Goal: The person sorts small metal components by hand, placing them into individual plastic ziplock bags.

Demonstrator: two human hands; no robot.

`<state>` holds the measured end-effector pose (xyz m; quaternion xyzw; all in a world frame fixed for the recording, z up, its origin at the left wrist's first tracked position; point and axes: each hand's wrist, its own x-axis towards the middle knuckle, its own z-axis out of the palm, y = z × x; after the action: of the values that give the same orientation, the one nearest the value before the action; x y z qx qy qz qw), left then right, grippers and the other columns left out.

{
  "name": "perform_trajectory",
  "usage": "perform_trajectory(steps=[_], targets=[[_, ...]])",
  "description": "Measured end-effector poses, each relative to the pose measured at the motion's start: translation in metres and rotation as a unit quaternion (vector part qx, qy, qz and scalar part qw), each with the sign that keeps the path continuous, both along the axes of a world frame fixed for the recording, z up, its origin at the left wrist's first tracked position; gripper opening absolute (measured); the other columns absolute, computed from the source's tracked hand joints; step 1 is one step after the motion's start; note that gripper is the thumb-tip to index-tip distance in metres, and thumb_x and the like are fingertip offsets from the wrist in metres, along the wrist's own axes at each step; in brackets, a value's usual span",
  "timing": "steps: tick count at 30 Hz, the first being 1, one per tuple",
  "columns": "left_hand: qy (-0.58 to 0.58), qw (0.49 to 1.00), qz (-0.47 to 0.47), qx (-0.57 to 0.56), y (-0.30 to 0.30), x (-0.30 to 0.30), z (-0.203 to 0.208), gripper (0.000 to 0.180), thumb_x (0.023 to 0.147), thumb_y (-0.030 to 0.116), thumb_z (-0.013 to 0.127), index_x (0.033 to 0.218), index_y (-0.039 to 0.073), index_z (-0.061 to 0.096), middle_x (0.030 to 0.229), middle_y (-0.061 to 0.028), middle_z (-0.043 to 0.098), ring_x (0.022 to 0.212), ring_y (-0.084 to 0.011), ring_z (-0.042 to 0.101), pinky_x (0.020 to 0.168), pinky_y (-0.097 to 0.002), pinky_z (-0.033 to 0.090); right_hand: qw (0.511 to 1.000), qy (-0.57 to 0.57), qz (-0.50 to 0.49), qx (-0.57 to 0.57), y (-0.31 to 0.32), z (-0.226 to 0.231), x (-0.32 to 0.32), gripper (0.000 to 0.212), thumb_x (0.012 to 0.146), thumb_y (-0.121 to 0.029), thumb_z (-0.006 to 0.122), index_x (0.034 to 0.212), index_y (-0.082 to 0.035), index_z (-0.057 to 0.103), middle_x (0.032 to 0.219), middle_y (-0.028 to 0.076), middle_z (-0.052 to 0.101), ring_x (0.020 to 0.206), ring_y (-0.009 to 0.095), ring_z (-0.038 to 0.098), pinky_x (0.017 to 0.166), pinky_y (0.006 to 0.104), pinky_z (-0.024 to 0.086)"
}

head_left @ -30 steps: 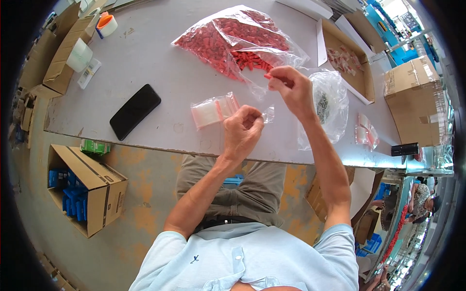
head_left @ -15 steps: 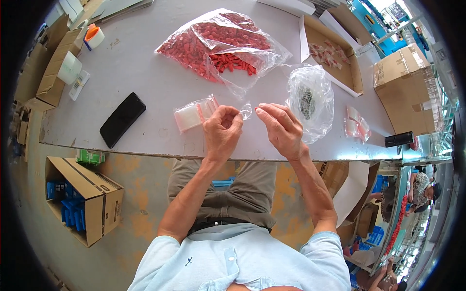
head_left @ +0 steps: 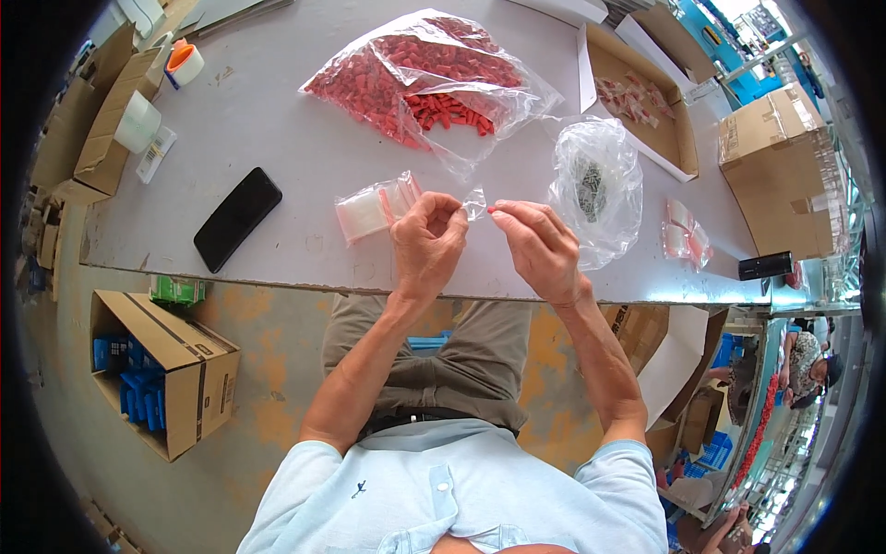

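My left hand point(head_left: 430, 242) pinches a small clear plastic bag point(head_left: 474, 204) above the table's near side. Facing it, my right hand point(head_left: 540, 247) is closed at the fingertips on a small red piece point(head_left: 492, 210), just right of the little bag. A stack of clear bags with pink edges point(head_left: 369, 214) lies by my left hand. Beyond both hands is a large open plastic bag of red pieces point(head_left: 425, 83). To the right of my right hand sits a clear bag of small metal parts point(head_left: 591, 189), probably screws.
A shallow cardboard tray point(head_left: 683, 152) with filled packets stands at the back right, near a taped carton point(head_left: 780, 175). More small bags point(head_left: 685, 235) and a black cylinder point(head_left: 765, 266) lie right. On the left are a black phone point(head_left: 237, 219) and tape rolls point(head_left: 137, 123).
A red tip now shows at my right fingertips, close to the small bag. The whole view has shifted slightly; my left hand keeps its pinch.
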<state>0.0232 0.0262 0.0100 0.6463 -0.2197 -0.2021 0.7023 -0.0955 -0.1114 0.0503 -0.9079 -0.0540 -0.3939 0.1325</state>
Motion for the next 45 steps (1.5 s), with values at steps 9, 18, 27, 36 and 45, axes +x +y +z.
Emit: perform_trajectory(steps=[9, 18, 27, 36, 45], targets=[[-0.071, 0.997, 0.026, 0.013, -0.001, -0.005, 0.003, 0.004, 0.094, 0.002, 0.07, 0.097, -0.001, 0.069, 0.081, -0.0035, 0.071, 0.068, -0.0071, 0.067, 0.063, -0.0236, 0.055, 0.906, 0.043, -0.03, 0.421, 0.027, -0.005, -0.003, 0.027, 0.088, 0.005, 0.078, 0.114, 0.0, 0.071, 0.102, 0.012, 0.075, 0.086, 0.015, 0.075, 0.077, 0.0277, 0.063], [-0.191, 0.98, -0.024, -0.049, -0.002, -0.006, -0.002, 0.008, 0.092, -0.002, 0.071, 0.099, 0.0, 0.071, 0.082, -0.0049, 0.072, 0.075, -0.0082, 0.068, 0.066, -0.0258, 0.055, 0.856, 0.2, -0.082, 0.47, 0.0, -0.015, 0.011, 0.022, 0.09, -0.004, 0.078, 0.111, 0.0, 0.072, 0.085, 0.006, 0.074, 0.066, 0.009, 0.065, 0.06, 0.0281, 0.054], [0.015, 1.0, -0.011, -0.023, 0.003, 0.002, 0.0, 0.005, 0.094, -0.001, 0.067, 0.099, -0.001, 0.069, 0.082, -0.0019, 0.07, 0.072, -0.0062, 0.065, 0.063, -0.0231, 0.054, 0.914, 0.148, -0.083, 0.37, -0.023, 0.028, 0.05, 0.015, 0.088, -0.005, 0.078, 0.102, -0.001, 0.075, 0.083, 0.014, 0.075, 0.074, 0.015, 0.074, 0.068, 0.0277, 0.058], [-0.044, 0.998, -0.039, -0.008, -0.01, -0.002, -0.01, 0.007, 0.095, -0.003, 0.062, 0.099, 0.001, 0.067, 0.083, -0.0034, 0.067, 0.072, -0.0072, 0.063, 0.061, -0.0246, 0.054, 0.975, 0.161, -0.151, -0.015, -0.08, -0.025, 0.17, 0.014, 0.078, -0.005, 0.065, 0.092, -0.004, 0.066, 0.088, 0.02, 0.072, 0.087, 0.037, 0.073, 0.074, 0.0505, 0.057], [0.007, 0.996, -0.066, -0.067, -0.013, 0.002, -0.027, 0.007, 0.097, 0.0, 0.065, 0.103, 0.001, 0.065, 0.084, -0.0034, 0.065, 0.069, -0.0101, 0.06, 0.062, -0.0247, 0.053, 0.935, 0.307, -0.175, -0.04, -0.068, -0.008, 0.154, 0.014, 0.074, -0.012, 0.07, 0.084, -0.003, 0.075, 0.088, 0.019, 0.075, 0.083, 0.035, 0.074, 0.074, 0.0448, 0.059]])
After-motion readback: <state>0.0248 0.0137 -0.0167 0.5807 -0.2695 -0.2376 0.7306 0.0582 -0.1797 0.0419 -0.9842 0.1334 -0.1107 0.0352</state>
